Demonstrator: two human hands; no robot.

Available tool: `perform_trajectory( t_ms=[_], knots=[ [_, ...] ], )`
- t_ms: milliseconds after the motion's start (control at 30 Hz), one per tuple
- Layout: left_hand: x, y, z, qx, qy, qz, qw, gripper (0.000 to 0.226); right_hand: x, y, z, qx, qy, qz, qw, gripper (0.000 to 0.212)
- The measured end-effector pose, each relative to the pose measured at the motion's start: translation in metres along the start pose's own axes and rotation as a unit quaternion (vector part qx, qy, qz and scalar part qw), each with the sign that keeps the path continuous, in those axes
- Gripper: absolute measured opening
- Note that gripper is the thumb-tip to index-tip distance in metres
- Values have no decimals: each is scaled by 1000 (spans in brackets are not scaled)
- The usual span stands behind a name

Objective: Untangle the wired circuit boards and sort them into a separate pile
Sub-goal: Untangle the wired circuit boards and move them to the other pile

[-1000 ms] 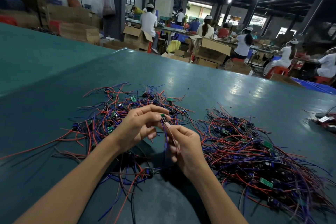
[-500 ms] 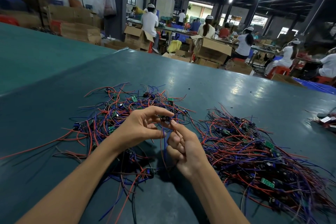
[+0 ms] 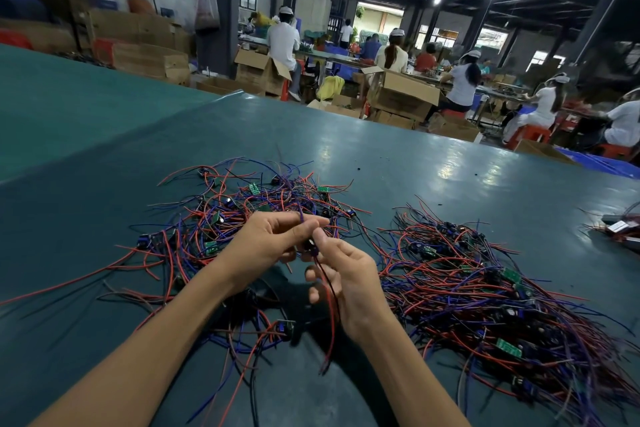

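A tangled heap of small green circuit boards with red, blue and purple wires (image 3: 242, 215) lies on the green table (image 3: 398, 166) at centre left. A second, denser pile of wired boards (image 3: 485, 295) spreads to the right. Above the gap between them, my left hand (image 3: 266, 243) pinches a purple wire at its fingertips. My right hand (image 3: 346, 274) pinches a small dark wired board (image 3: 309, 246) just below. Its red and dark wires (image 3: 332, 322) hang down past my right wrist.
A few wired parts and a white label (image 3: 620, 229) lie at the table's right edge. Beyond the far edge stand cardboard boxes (image 3: 401, 94) and several seated workers (image 3: 460, 83). Bare green tabletop stretches behind the heaps and at the near left.
The two hands have stayed together above the gap. The wires that ran up between them now hang free below my right hand, and the small board sits between both sets of fingertips.
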State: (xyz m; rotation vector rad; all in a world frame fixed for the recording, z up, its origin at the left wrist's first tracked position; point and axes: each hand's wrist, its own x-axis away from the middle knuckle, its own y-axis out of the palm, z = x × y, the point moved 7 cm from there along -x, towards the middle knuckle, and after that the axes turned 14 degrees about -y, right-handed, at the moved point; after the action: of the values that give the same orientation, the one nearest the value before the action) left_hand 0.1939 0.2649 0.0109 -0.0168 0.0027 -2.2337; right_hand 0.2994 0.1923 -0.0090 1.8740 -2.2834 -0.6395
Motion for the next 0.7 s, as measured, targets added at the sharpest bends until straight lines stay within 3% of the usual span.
perform_trajectory(
  t_ms=[133,333,700],
  knots=[
    [0,-8,3,41,9,41,998,42,-2,-5,-4,33,-22,1,999,19],
    [-4,-18,-1,68,-9,61,996,33,0,2,2,9,45,-37,998,24],
    [-6,-71,-14,216,-82,184,955,35,20,27,2,21,124,-204,971,26]
  ],
)
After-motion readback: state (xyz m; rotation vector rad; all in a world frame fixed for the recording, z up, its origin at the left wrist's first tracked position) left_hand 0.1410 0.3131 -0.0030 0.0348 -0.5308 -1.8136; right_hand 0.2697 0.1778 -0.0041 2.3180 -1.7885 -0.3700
